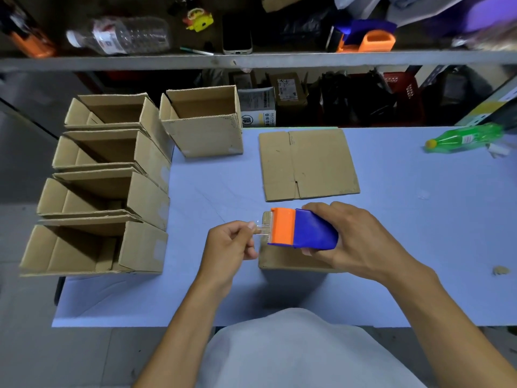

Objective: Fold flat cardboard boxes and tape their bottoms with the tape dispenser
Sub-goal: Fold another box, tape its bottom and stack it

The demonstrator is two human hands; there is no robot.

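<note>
Right hand (352,242) grips glossy plastic tape dispenser (302,232); left hand (230,246) pinches clear tape (261,229).

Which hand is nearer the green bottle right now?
Right. The right hand holds the tape dispenser, below-left of the green bottle; the left hand is farther left.

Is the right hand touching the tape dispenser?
Touching: in the head view, the right hand fingers curl round the tape dispenser.

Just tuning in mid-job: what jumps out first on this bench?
The blue-and-orange tape dispenser at centre, gripped by the right hand over a box, while the left hand pinches the tape end. Left, finished open boxes stand in a row; a flat box lies behind.
</note>
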